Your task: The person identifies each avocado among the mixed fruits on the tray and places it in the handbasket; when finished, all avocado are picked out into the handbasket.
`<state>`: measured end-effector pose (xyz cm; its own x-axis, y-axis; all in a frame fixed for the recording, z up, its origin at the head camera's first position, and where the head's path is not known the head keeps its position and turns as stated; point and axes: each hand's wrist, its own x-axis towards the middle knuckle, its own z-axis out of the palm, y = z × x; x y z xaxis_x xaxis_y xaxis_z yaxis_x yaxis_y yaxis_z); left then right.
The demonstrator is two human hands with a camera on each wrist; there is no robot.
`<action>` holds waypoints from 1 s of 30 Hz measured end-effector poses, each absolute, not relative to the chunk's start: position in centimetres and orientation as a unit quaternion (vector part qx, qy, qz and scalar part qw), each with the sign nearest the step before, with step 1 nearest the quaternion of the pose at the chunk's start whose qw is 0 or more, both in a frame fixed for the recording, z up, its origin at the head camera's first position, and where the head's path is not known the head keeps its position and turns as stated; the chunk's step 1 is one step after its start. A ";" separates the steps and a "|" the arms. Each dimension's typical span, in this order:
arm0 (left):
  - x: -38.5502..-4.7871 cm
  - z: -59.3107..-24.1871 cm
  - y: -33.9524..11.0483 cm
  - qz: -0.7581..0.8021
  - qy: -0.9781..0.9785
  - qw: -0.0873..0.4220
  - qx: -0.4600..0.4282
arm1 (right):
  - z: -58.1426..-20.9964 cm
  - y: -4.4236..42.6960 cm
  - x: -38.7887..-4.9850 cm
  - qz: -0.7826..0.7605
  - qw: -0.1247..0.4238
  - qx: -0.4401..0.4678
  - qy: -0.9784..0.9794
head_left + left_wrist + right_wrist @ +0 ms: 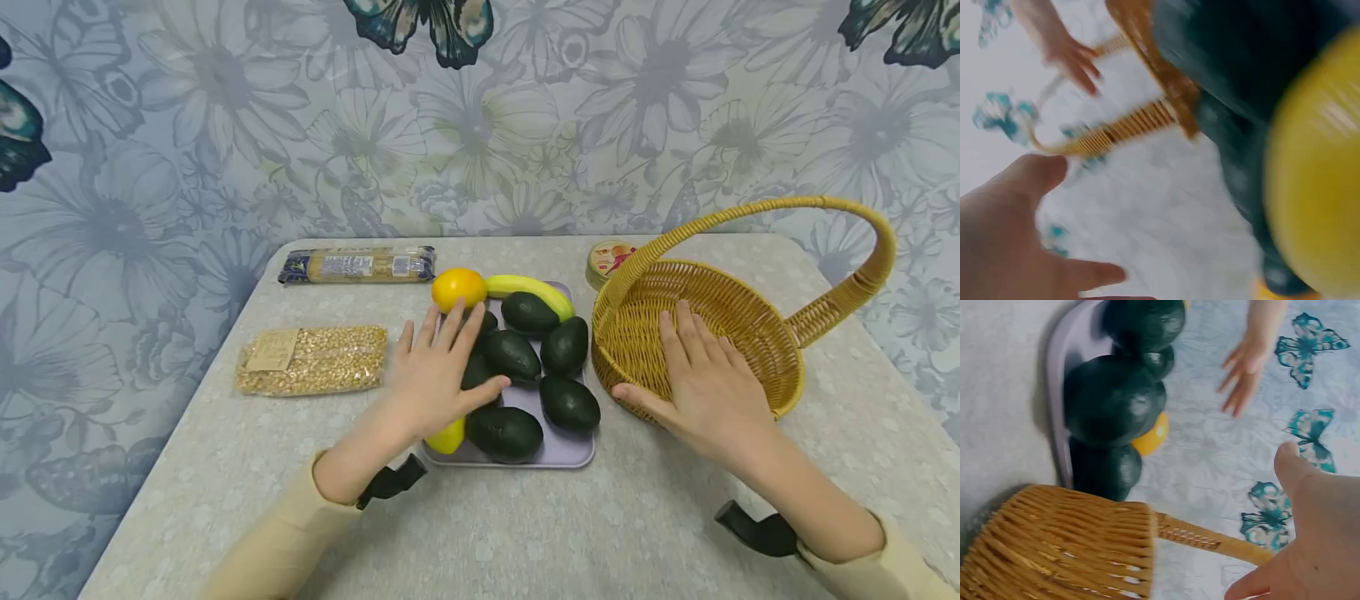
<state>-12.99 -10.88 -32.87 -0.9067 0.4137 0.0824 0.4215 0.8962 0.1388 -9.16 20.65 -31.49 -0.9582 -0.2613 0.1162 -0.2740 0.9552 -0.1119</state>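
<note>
My left hand (435, 379), fingers spread and straight, hovers over the left side of a lilac tray (558, 452) and hides part of it. Several dark green avocados (504, 434) lie on the tray with a yellow banana (528, 289), an orange-yellow round fruit (459, 288) and a yellow fruit (447, 437) partly covered by my wrist. My right hand (708, 396) is held flat above a round wicker basket (783, 367) with a tall handle. Both hands hold nothing; the right wrist view shows my right hand (1329, 531) beside the basket handle (1210, 539), fingers extended.
Left of the tray lie a clear bag of corn kernels (330, 360) and, farther back, a long pasta packet (357, 265). A small round tin (606, 260) stands behind the basket, partly hidden. A flower-patterned wall (480, 150) rises along the table's back edge.
</note>
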 end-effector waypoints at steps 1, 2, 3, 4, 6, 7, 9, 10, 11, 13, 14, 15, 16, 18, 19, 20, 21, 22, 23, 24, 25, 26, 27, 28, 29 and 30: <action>-13.5 -33.1 -11.5 -0.099 -0.972 0.033 -0.211 | -31.3 20.6 -9.0 0.080 0.055 0.137 -0.986; -14.1 -33.4 -12.1 -0.122 -0.969 0.041 -0.210 | -31.1 20.5 -8.9 0.101 0.061 0.141 -0.983; -14.7 -33.8 -12.9 -0.149 -0.965 0.047 -0.209 | -31.0 20.4 -8.7 0.124 0.069 0.149 -0.979; -15.2 -34.3 -13.7 -0.180 -0.959 0.050 -0.213 | -30.9 20.3 -8.6 0.150 0.076 0.163 -0.972; -16.2 -35.4 -15.2 -0.246 -0.943 0.046 -0.221 | -31.1 20.0 -8.4 0.200 0.081 0.197 -0.957; -16.5 -36.0 -15.8 -0.278 -0.933 0.041 -0.224 | -31.3 19.8 -8.3 0.226 0.076 0.215 -0.947; -17.0 -37.2 -16.9 -0.346 -0.911 0.019 -0.223 | -32.0 19.5 -8.3 0.273 0.055 0.247 -0.928; -17.1 -37.8 -17.3 -0.379 -0.899 0.004 -0.221 | -32.4 19.4 -8.4 0.294 0.038 0.258 -0.920; -17.2 -38.4 -17.6 -0.406 -0.888 -0.009 -0.216 | -32.9 19.2 -8.4 0.312 0.022 0.267 -0.911; -17.3 -39.5 -18.0 -0.457 -0.863 -0.036 -0.213 | -33.9 18.8 -8.6 0.345 -0.007 0.278 -0.897; -17.4 -40.0 -18.1 -0.479 -0.851 -0.049 -0.210 | -34.5 18.7 -8.6 0.357 -0.018 0.280 -0.891; -17.4 -40.5 -18.2 -0.498 -0.840 -0.061 -0.206 | -35.0 18.5 -8.7 0.368 -0.026 0.281 -0.886; -17.5 -40.9 -18.3 -0.513 -0.832 -0.069 -0.202 | -35.6 18.3 -8.7 0.377 -0.035 0.279 -0.882; -17.7 -41.6 -18.4 -0.541 -0.813 -0.080 -0.198 | -36.6 17.9 -8.8 0.386 -0.039 0.275 -0.880; -17.8 -41.9 -18.4 -0.552 -0.806 -0.083 -0.196 | -37.0 17.8 -8.9 0.390 -0.041 0.268 -0.880; -17.9 -42.1 -18.5 -0.561 -0.800 -0.084 -0.196 | -37.6 17.6 -9.0 0.391 -0.039 0.263 -0.881; -18.0 -42.3 -18.5 -0.567 -0.795 -0.082 -0.198 | -38.0 17.5 -9.0 0.392 -0.036 0.257 -0.883; -18.0 -42.5 -18.4 -0.572 -0.792 -0.079 -0.202 | -38.5 17.4 -9.1 0.392 -0.033 0.252 -0.884; -18.0 -42.8 -18.4 -0.575 -0.788 -0.075 -0.207 | -38.9 17.4 -9.2 0.393 -0.030 0.246 -0.886; -18.0 -43.0 -18.3 -0.577 -0.785 -0.072 -0.212 | -39.3 17.3 -9.3 0.394 -0.028 0.238 -0.887; -18.0 -43.2 -18.2 -0.578 -0.784 -0.069 -0.216 | -39.7 17.3 -9.3 0.397 -0.027 0.228 -0.889; -17.9 -43.2 -18.1 -0.577 -0.784 -0.068 -0.217 | -40.1 17.3 -9.5 0.400 -0.024 0.221 -0.889; -17.7 -43.0 -18.0 -0.576 -0.784 -0.067 -0.219 | -40.4 17.3 -9.6 0.405 -0.024 0.213 -0.889; -17.5 -42.8 -17.8 -0.579 -0.783 -0.069 -0.217 | -40.7 17.3 -9.7 0.409 -0.024 0.205 -0.889; -17.3 -42.6 -17.7 -0.580 -0.782 -0.070 -0.217 | -41.0 17.3 -9.8 0.414 -0.023 0.197 -0.889; -17.1 -42.3 -17.6 -0.583 -0.780 -0.073 -0.215 | -41.2 17.2 -9.9 0.419 -0.022 0.191 -0.888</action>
<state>-17.13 -17.60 -42.26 -0.8970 0.4204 0.1366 0.2498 0.2270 0.9413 -9.90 17.24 -41.23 -0.9263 -0.3569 0.1212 -0.3204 0.5763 -0.7518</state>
